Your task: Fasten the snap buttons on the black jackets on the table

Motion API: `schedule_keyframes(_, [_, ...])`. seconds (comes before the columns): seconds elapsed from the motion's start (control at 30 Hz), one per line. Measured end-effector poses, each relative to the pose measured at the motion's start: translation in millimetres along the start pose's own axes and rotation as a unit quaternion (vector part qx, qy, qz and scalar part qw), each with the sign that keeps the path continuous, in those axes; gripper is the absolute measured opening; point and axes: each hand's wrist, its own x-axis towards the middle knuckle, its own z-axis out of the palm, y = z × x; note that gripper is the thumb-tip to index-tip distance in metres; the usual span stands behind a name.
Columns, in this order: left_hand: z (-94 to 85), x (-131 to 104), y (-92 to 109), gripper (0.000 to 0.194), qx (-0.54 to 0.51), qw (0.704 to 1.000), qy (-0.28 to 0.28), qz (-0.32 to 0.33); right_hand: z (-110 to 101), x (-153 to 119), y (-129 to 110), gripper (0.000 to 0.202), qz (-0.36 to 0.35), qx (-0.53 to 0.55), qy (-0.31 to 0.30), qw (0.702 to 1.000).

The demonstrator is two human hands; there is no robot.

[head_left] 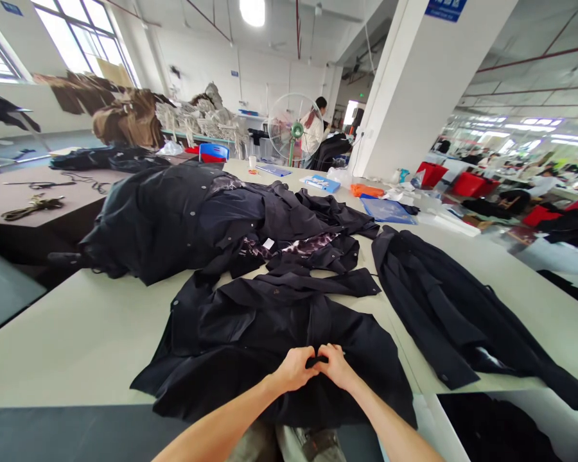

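Note:
A dark jacket (270,321) lies spread on the pale table (96,333) in front of me. Close together near its lower middle, my left hand (296,367) and my right hand (334,366) pinch a small fold of the black fabric between them. The fingers of both are closed on it, and the fingertips are partly hidden by the cloth. Beyond this jacket, a heap of dark jackets (158,218) shows patterned lining and a small white tag (268,244).
Another dark garment (443,301) lies to the right. Blue folders (388,210), an orange item (367,190) and a fan (296,130) stand farther back. A person (313,135) is behind the fan. Scissors and cord rest on the left table (24,186).

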Motion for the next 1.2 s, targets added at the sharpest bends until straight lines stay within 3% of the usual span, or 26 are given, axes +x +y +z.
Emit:
schedule_keyframes(0.2, [-8.0,1.9,9.4,0.017,-0.012,0.999,-0.014,-0.028,1.3,0.7,4.5,0.007,0.030,0.022,0.007,0.999])
schedule_keyframes(0.5, [-15.5,6.5,19.2,0.020,-0.022,0.998,-0.012,-0.049,1.9,6.0,13.5,0.011,0.010,0.076,0.023,0.997])
schedule_keyframes(0.7, [-13.0,8.7,14.5,0.020,-0.008,0.999,-0.002,-0.050,5.5,7.2,11.0,0.010,0.021,0.089,0.038,0.995])
schedule_keyframes(0.93, [-13.5,10.2,12.4,0.022,-0.061,0.996,-0.012,-0.059,1.2,8.9,10.6,0.014,0.026,0.123,0.027,0.992])
schedule_keyframes(1.1, [-22.0,3.4,9.5,0.028,-0.142,0.989,-0.046,-0.018,-9.4,7.9,8.8,0.023,0.005,0.152,-0.002,0.988])
schedule_keyframes(1.2, [-24.0,-0.1,7.1,0.029,-0.138,0.989,-0.061,-0.012,-14.6,5.1,6.2,0.036,-0.023,0.170,-0.014,0.985])
